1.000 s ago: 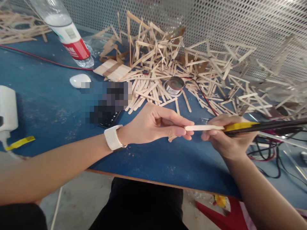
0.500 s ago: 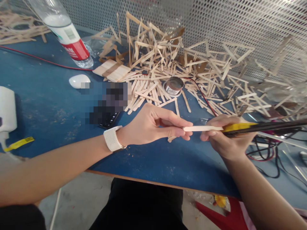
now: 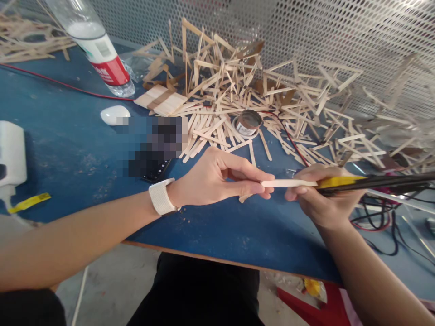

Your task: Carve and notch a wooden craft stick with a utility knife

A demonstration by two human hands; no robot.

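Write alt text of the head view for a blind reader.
The left hand pinches one end of a flat pale wooden stick; at the other, the right hand holds a long black-and-yellow object. Behind, similar sticks lie heaped on a blue table.

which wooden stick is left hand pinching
The flat pale wooden stick stretching from left hand to right hand; the other wooden sticks sit unheld on the blue table.

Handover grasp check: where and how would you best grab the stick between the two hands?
I'd pinch the stick at its bare middle, from above. It's thin and runs nearly straight across the view; the left hand pinches one end, and the right hand is at the other, beside the yellow-and-black thing. Nothing covers the middle from above.
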